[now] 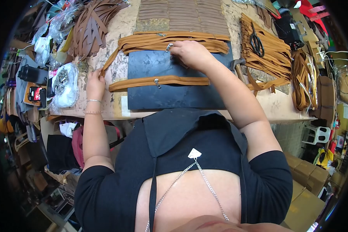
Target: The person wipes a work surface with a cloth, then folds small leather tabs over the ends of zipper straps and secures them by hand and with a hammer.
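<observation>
My left hand point(94, 84) is closed on the end of a tan zipper point(111, 62) that runs up to the layered zippers point(143, 42) at the mat's far edge. Over those zippers, my right hand point(191, 55) has its fingers pinched together at a silver zipper pull point(169, 47); the undersides of its fingers are hidden. Closer to me, a single tan zipper point(185, 81) lies flat across the dark mat point(174, 99), its left end past the mat's edge. Its metal slider point(157, 82) sits near the middle.
Bundled tan zippers point(268, 56) lie at right with black scissors point(256, 44) on top. A hammer point(237, 63) rests beside the mat. Brown strips fill the back point(181, 15) and back left point(91, 29). Plastic bags point(65, 87) and a black bottle point(31, 74) stand left.
</observation>
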Demonstrator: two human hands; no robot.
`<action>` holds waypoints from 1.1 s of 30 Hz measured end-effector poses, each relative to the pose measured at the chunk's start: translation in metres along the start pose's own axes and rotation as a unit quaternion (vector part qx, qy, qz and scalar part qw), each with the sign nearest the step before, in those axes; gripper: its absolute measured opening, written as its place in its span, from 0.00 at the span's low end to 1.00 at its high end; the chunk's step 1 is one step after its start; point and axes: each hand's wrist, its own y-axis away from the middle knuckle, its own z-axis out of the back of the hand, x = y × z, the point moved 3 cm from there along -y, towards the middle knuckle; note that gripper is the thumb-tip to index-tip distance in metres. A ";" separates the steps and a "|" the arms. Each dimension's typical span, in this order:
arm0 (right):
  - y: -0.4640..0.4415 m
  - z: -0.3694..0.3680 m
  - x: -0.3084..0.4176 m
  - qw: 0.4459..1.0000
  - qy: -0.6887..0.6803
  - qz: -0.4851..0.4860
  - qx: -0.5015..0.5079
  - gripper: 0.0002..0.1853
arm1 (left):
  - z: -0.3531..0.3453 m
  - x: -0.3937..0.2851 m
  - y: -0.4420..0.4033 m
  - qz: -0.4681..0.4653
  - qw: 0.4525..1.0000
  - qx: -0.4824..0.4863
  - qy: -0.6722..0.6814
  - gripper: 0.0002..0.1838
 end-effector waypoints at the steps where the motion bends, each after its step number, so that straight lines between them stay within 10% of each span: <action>1: 0.001 0.003 -0.001 0.999 -0.005 0.002 -0.038 0.14 | 0.000 0.004 -0.002 0.037 0.999 0.003 -0.002 0.21; 10: 0.052 0.014 0.004 0.915 -0.321 -0.213 -0.120 0.18 | 0.007 0.009 0.030 0.158 0.971 0.173 0.040 0.37; 21: 0.068 0.005 0.033 0.690 -0.672 -0.246 -0.109 0.14 | 0.018 -0.070 0.004 -0.075 0.995 -0.005 -0.065 0.29; 26: 0.080 0.005 0.055 0.526 -0.812 -0.241 -0.081 0.12 | 0.001 -0.212 0.043 -0.126 0.828 0.216 0.502 0.19; 33: 0.098 0.011 0.052 0.630 -0.738 -0.215 -0.110 0.09 | -0.009 -0.248 0.050 -0.045 0.744 0.320 0.584 0.16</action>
